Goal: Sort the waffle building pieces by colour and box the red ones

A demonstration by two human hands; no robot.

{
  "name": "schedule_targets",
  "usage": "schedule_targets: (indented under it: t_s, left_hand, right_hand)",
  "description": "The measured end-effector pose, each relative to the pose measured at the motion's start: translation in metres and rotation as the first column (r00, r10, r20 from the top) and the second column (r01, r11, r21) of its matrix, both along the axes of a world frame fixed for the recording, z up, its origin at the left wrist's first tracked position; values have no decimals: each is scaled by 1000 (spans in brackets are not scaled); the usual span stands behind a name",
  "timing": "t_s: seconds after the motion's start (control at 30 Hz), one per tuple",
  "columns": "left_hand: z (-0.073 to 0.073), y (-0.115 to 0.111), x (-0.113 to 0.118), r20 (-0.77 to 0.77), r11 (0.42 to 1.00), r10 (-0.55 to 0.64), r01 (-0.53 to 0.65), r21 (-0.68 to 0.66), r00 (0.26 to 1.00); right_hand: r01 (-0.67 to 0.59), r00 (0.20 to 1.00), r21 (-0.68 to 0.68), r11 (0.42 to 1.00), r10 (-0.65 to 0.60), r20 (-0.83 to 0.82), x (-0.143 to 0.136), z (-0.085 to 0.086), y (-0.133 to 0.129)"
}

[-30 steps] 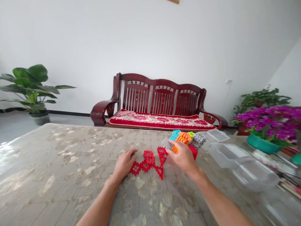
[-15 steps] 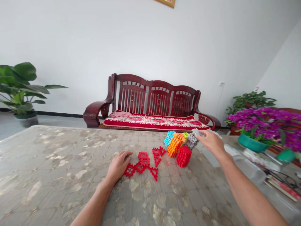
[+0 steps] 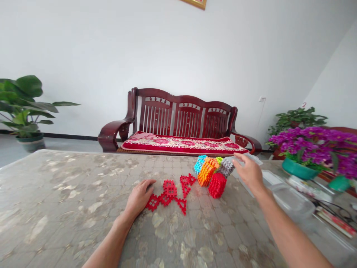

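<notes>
My left hand (image 3: pixel 140 195) lies on the table, fingers stretched forward and holding nothing I can see. Right beside its thumb are flat red plastic interlocking pieces (image 3: pixel 152 202), several of them joined or overlapping. More red triangular and square pieces (image 3: pixel 185 180) lie a little farther right. My right hand (image 3: pixel 248 171) is at the right side of a stack of grey pieces (image 3: pixel 227 167), thumb and forefinger apart. Close by stand a red stack (image 3: pixel 217 185), an orange stack (image 3: pixel 206 173) and a blue stack (image 3: pixel 200 163). A bit of green (image 3: pixel 219 160) shows behind them.
Clear plastic containers (image 3: pixel 292 199) stand along the right, near a pot of purple flowers (image 3: pixel 318 145), dark cables and a red-and-white item (image 3: pixel 334 222). A patterned cover (image 3: pixel 69 216) lies over the table. Beyond its far edge is a wooden bench (image 3: pixel 186 115).
The grey piece my right fingers held above the grey stack no longer shows in them. The right fingers have parted and drawn slightly away. My left hand stays in place.
</notes>
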State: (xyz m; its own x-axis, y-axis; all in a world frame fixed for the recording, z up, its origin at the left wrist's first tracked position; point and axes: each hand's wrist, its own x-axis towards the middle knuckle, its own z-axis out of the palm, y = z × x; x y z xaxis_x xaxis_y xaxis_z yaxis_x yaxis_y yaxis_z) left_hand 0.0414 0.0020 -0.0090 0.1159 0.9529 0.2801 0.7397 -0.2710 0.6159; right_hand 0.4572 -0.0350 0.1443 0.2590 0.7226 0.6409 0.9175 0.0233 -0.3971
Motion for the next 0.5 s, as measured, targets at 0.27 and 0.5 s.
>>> schedule_targets:
  t_s: [0.27,0.5]
  left_hand:
    - [12,-9,2,-74,998,-57,55,-30,996]
    - [21,-22,-1,-298,958,-267,220,-182,917]
  right_hand:
    - [-500,863,-328,801,493,-112,-116,-82,-53]
    - [-428,882,-533,730,467,-68,-161,-138,-45]
